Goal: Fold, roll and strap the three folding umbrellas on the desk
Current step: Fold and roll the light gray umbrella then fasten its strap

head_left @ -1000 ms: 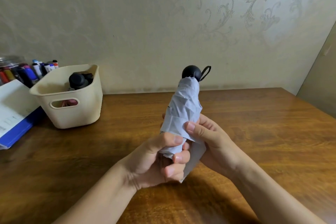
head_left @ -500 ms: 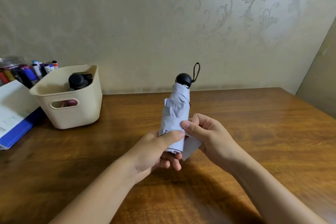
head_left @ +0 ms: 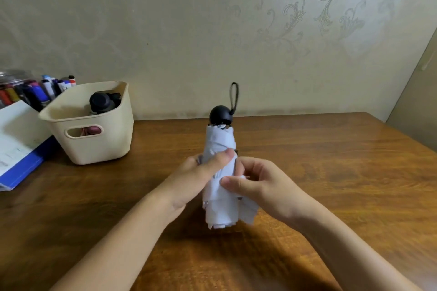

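Observation:
A white folding umbrella (head_left: 218, 142) stands upright above the wooden desk (head_left: 331, 172), its round black handle (head_left: 220, 114) and wrist loop on top. My left hand (head_left: 196, 179) grips the rolled canopy from the left, thumb pressed across its middle. My right hand (head_left: 257, 184) pinches a loose piece of white fabric or strap at the umbrella's right side. The lower canopy folds hang loose below both hands. A second umbrella's black handle (head_left: 101, 101) pokes out of the cream basket (head_left: 94, 146).
The cream basket stands at the left back of the desk, with something pink inside. Beyond it is a jar of markers (head_left: 35, 92), and a white sheet on a blue folder (head_left: 16, 149) lies at the far left edge. The wall runs close behind.
The umbrella has been lowered and moved away from me. My left hand slid up round the canopy; my right hand shifted to pinch fabric at the right side.

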